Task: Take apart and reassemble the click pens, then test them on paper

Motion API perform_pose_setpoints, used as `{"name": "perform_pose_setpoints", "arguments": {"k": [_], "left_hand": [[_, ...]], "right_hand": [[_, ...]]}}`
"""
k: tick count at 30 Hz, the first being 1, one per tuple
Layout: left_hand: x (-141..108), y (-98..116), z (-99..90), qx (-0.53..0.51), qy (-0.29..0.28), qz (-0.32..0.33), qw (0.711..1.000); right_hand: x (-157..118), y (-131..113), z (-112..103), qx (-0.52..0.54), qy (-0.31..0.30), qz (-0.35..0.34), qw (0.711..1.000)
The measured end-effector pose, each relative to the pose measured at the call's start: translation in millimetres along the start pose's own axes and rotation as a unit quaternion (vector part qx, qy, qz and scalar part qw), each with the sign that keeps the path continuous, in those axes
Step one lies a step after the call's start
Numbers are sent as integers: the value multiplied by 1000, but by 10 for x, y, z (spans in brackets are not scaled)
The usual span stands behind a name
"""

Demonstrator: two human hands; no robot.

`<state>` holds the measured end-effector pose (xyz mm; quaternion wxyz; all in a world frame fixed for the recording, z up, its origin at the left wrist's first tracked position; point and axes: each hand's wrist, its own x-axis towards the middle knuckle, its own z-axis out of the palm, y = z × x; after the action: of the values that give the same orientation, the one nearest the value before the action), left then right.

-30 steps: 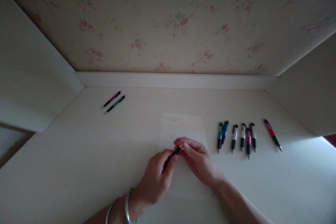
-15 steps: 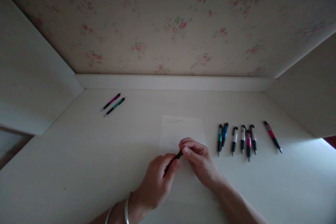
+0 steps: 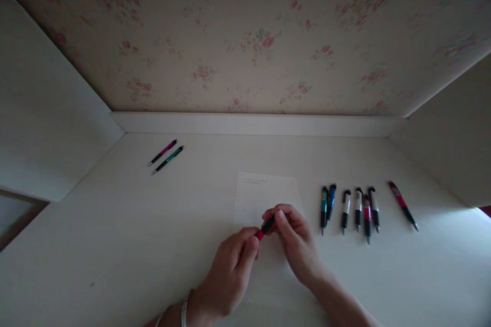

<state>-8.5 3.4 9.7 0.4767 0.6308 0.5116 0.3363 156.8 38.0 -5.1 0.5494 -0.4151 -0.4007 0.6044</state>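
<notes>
Between both hands is a pen [image 3: 267, 225] with a black grip and a red-pink barrel, held over a sheet of paper [image 3: 249, 199] with faint writing at its top. My left hand [image 3: 233, 265] is closed round the barrel end. The fingertips of my right hand [image 3: 293, 237] pinch the black end, hiding its tip. Much of the barrel is covered by my left fingers.
To the right lie several pens: a teal one [image 3: 324, 209], a blue one [image 3: 331, 199], a white one [image 3: 346, 212], and a pink one [image 3: 367, 217]. Farther right is a thicker red pen [image 3: 402, 204]. A purple pen [image 3: 163, 152] and a green pen [image 3: 169, 159] lie back left.
My right fingers have shifted slightly up and right along the pen. More of the black grip and some of the red-pink barrel now show between my hands.
</notes>
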Motion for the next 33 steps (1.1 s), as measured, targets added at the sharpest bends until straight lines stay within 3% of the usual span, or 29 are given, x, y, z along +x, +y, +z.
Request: {"name": "perform_pose_setpoints", "arguments": {"k": [4, 8, 11, 17, 24, 26, 30, 33], "left_hand": [[9, 30, 3, 26, -19, -3, 999], [20, 30, 5, 44, -31, -1, 999], [15, 31, -1, 43, -30, -6, 999], [-4, -4, 13, 62, -5, 36, 997], [13, -21, 13, 65, 30, 32, 997], [10, -19, 23, 62, 30, 28, 997], [11, -26, 49, 29, 25, 38, 999], [21, -40, 50, 8, 20, 46, 999]], "right_hand": [[45, -63, -19, 62, 47, 22, 997], [61, -124, -22, 132, 24, 79, 988], [52, -153, -14, 136, 11, 76, 988], [67, -141, -63, 83, 20, 56, 995], [56, -87, -86, 10, 64, 30, 997], [26, -93, -57, -11, 46, 23, 999], [-49, -121, 20, -79, -51, 28, 995], [-60, -145, 21, -139, -27, -15, 990]]}}
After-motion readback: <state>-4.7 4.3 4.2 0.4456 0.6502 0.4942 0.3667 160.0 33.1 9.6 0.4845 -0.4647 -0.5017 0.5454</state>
